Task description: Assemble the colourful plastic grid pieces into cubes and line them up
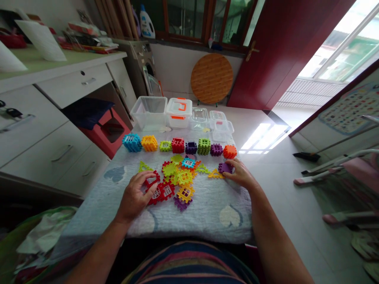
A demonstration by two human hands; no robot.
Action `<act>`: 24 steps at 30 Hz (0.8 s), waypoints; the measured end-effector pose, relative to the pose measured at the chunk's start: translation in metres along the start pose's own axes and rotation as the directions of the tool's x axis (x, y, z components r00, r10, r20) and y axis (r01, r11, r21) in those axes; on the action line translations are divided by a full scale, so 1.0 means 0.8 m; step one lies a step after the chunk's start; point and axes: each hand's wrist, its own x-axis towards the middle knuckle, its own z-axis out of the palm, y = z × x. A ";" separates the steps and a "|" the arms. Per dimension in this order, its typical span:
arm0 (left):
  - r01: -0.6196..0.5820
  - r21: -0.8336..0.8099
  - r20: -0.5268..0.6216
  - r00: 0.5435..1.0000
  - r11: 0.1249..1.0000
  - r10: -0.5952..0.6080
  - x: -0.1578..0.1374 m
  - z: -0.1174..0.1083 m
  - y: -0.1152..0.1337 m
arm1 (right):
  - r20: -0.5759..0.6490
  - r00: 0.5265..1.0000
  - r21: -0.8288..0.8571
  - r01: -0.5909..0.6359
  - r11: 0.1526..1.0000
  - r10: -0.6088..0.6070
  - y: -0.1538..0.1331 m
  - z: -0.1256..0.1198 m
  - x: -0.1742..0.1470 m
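Observation:
My left hand curves its fingers and thumb around a red interlocking building tile, low over the table. Two more red tiles with white window lattices, one of them a red window tile, lie beside the thumb. My right hand pinches a purple building tile at the right side of the table. Below that tile lies a yellow triangular piece. Between my hands is a loose heap of tiles, with a yellow-green tile, a blue window tile and a yellow tile over a purple one.
Behind the heap runs a row of stacked tiles by colour, from a blue stack to an orange stack. Clear plastic boxes stand at the back, including an open bin and a lidded box. A red stool is at left.

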 end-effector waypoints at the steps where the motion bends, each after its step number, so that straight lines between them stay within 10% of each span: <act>1: -0.001 0.001 0.002 1.000 1.000 0.000 0.000 0.000 0.000 | 0.007 1.000 -0.001 -0.001 1.000 0.001 0.000 0.002 0.000; 24: -0.021 0.014 0.005 1.000 1.000 0.021 -0.002 0.000 -0.003 | -0.126 0.991 -0.065 0.046 0.997 -0.054 -0.019 -0.011 0.023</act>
